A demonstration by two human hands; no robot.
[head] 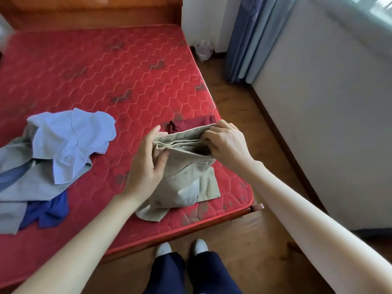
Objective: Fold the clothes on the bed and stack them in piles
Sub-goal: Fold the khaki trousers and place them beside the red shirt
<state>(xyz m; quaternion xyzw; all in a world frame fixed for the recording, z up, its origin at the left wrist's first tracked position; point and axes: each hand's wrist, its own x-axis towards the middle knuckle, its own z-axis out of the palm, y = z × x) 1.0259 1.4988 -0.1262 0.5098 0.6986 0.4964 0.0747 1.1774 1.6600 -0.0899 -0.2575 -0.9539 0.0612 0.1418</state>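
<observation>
Red quilted mattress (101,66) fills the view, and near its front right corner the khaki garment (186,166) hangs partly lifted, lower hem resting crumpled on the bed. It looks like light, limp cotton, no stiffness at all, so it'll sag wherever it isn't held; best taken at the bunched top edge, both ends. That's just where the hands are: left hand (148,162) curled round the left end of the gathered layers, thumb pressed on the front; right hand (224,143) pinching the right end tight. Off to the left lies the unfolded heap (48,158) of pale blue, grey and deep blue clothes, well apart, waiting.
</observation>
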